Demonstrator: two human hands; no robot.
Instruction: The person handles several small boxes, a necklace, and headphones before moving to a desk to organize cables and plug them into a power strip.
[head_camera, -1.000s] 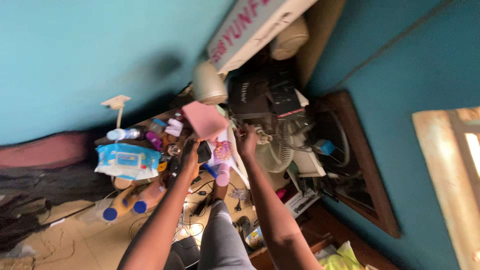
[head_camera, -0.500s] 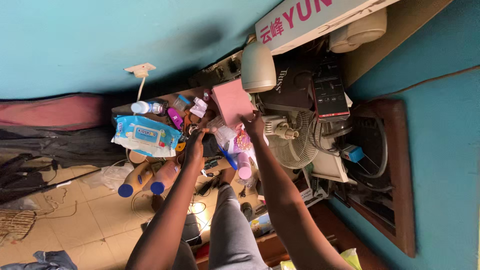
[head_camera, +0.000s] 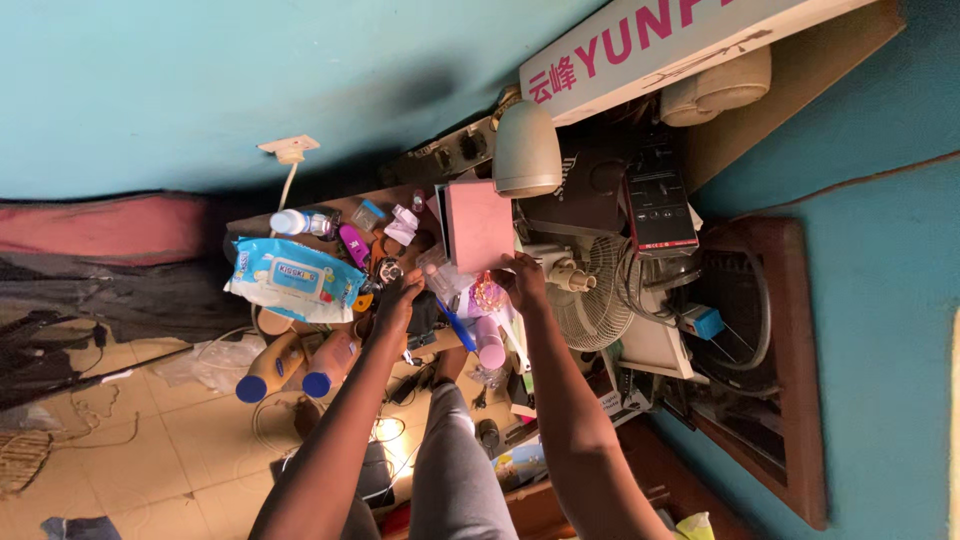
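**Both hands at the pink box on the crowded table**

While the grey-clad knee (head_camera: 455, 470) fills the near foreground, both forearms stretch away from it toward the flat pink rectangular box (head_camera: 478, 226), the landmark used below. Nearer than the box and to its left in the picture, the left hand (head_camera: 397, 303) lies over a small dark object whose kind cannot be told; its fingers are curled narrowly, and whether they grip it is unclear. Half a second ago this hand sat slightly higher in the view. Just below the box, the right hand (head_camera: 522, 282) touches its lower edge with loosely bent fingers, where before it reached up against the box's face. A pink cylindrical bottle (head_camera: 490, 345) lies nearer than the box, beside the right forearm. Left of the box rests a blue-and-white soft pack of wipes (head_camera: 294, 280), with two orange bottles with blue caps (head_camera: 295, 365) below it. Right of the box stands a small white table fan (head_camera: 588, 295). Beyond the box hangs a cream dome-shaped lamp shade (head_camera: 526, 150).
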